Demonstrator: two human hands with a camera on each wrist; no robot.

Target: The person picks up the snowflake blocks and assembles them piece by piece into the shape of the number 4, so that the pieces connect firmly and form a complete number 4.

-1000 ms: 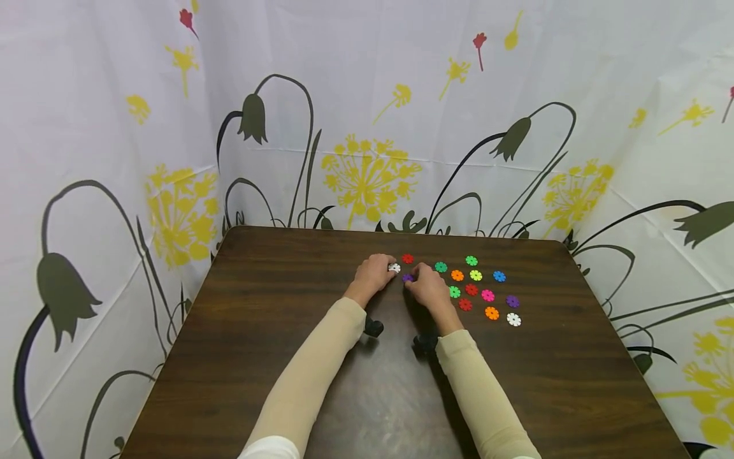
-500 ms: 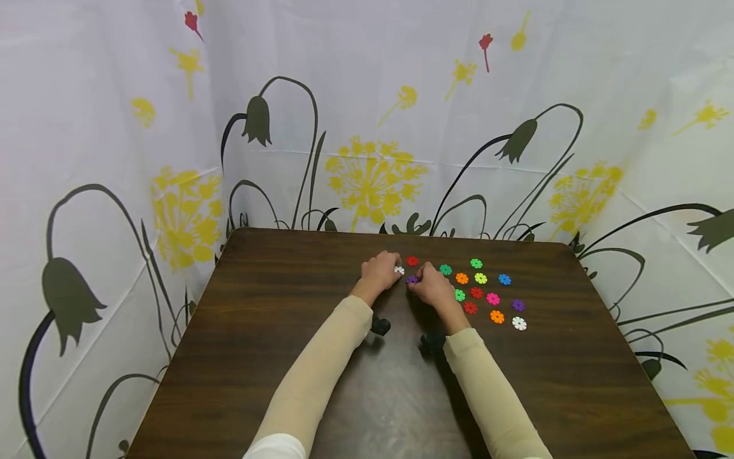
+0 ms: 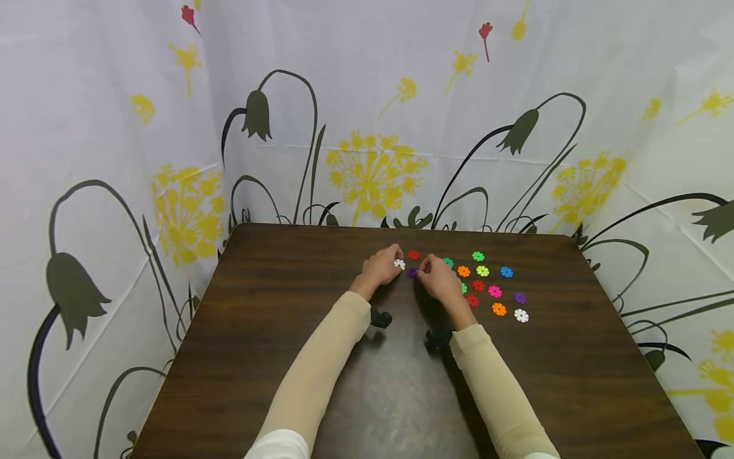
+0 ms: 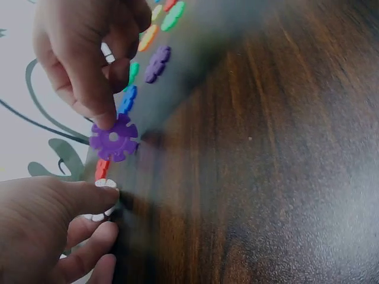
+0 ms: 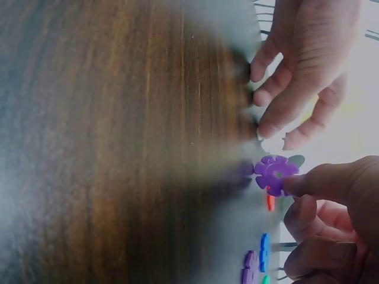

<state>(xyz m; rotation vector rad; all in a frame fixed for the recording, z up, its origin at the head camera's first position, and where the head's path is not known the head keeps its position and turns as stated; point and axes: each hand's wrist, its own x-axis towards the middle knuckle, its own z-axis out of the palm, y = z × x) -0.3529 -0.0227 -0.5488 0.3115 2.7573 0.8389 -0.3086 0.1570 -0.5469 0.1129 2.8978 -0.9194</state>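
A white flower-shaped disc (image 3: 399, 264) with a notched rim is pinched between the thumb and fingers of my left hand (image 3: 381, 266), near the back of the table. Just to its right, my right hand (image 3: 439, 280) pinches a purple flower-shaped disc (image 4: 122, 145) by its edge. In the left wrist view the purple disc faces the camera, tilted up, and the white disc (image 4: 105, 184) is partly covered by the left thumb. The two discs are close but look apart. Behind them lies a red disc (image 3: 414, 255).
Several loose notched discs lie to the right of my right hand, among them a blue disc (image 3: 506, 272), a pink disc (image 3: 495, 291), an orange disc (image 3: 499, 309) and a white disc (image 3: 521, 315). The brown wooden table (image 3: 275, 319) ends at a patterned curtain (image 3: 367, 95).
My right hand has shifted slightly to the right relative to the purple disc. The left hand keeps its pinch on the white disc. The head view has moved a little.
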